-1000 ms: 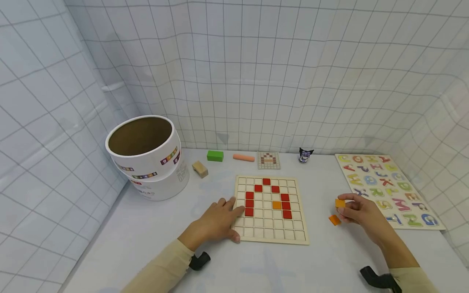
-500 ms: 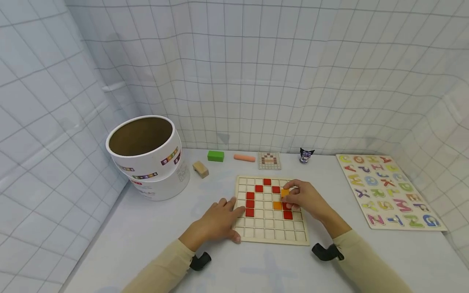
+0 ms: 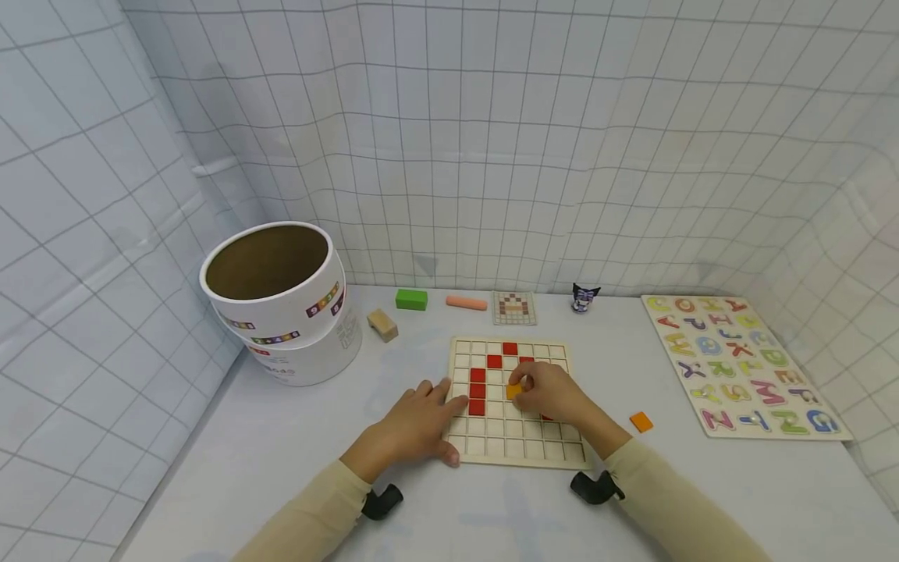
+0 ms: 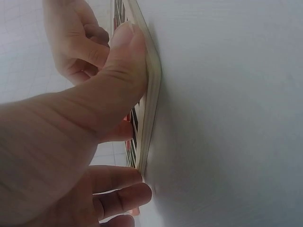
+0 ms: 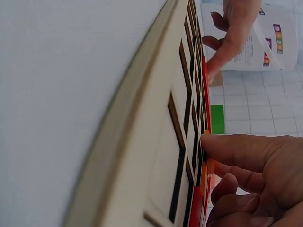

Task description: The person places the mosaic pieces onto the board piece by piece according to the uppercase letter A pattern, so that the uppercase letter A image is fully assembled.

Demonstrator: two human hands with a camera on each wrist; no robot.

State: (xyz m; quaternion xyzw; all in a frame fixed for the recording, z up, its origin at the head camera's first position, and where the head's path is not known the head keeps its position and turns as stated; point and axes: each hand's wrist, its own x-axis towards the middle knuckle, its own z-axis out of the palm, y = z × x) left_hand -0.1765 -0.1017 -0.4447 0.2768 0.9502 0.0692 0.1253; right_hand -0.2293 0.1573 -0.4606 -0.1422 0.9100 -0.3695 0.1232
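Note:
A square wooden grid board (image 3: 495,449) lies on the white table, several red tiles (image 3: 477,390) set in its cells. In the head view my right hand (image 3: 555,392) pinches an orange square tile (image 3: 514,392) between thumb and index finger, low over a middle cell. The right wrist view shows its thumb (image 5: 232,146) right at the board's surface. That hand covers some of the red tiles on the right side. My left hand (image 3: 414,421) rests with spread fingers along the board's left edge, the thumb (image 4: 125,61) on the rim near the front corner.
One loose orange tile (image 3: 641,422) lies right of the board. A letter puzzle board (image 3: 747,367) is farther right. Behind are a pattern card (image 3: 514,308), a figurine (image 3: 584,298), an orange stick (image 3: 467,302), a green block (image 3: 411,300) and a wooden block (image 3: 382,325). A white bucket (image 3: 281,312) stands left.
My right hand has carried an orange tile from the table at the right, over the board's right side, to its middle. My left hand has stayed at the left edge.

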